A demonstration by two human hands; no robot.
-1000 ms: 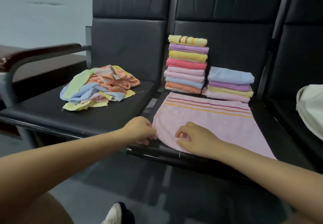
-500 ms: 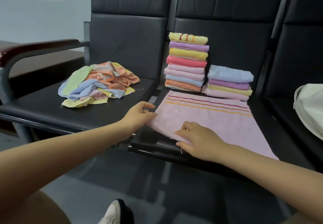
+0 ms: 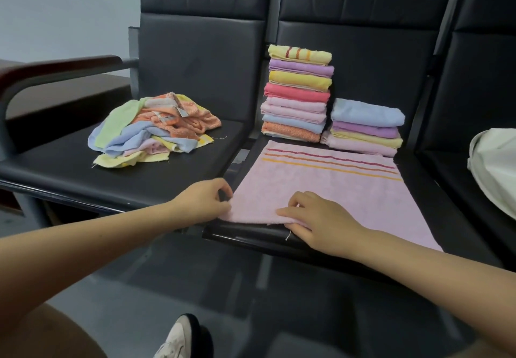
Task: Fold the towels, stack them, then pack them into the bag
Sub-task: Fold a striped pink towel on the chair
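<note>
Your left hand (image 3: 205, 201) is at the near left corner of the pink towel (image 3: 321, 190), fingers curled in, with thumb and fingertips pinching that corner right at the seat's front edge. Your right hand (image 3: 321, 223) sits on the near edge of the same towel, just to the right of your left fingers. Its fingers are bent and lie on top of the cloth, the thumb tucked under the hem, so it's gripping the edge too.

The towel itself lies flat on the middle seat (image 3: 460, 232), spreading away from your fingertips. Its 3 stripes (red, orange, yellow) run across the far end, well beyond both hands.

Past those stripes, against the backrest, you've got 2 folded stacks. The tall stack (image 3: 297, 95) is straight out beyond your left fingers, 8 towels high as far as I can count, yellow striped one on top. The short stack (image 3: 365, 128) touches it on the right, beyond your right fingers, 4 towels with a light blue one on top.

Off to the left of your left hand, on the next seat, is the unfolded pile (image 3: 150, 131), a crumpled mix of green, orange, blue and yellow.

Far right of your right hand, a white bag (image 3: 494, 167) pokes in at the frame edge.
</note>
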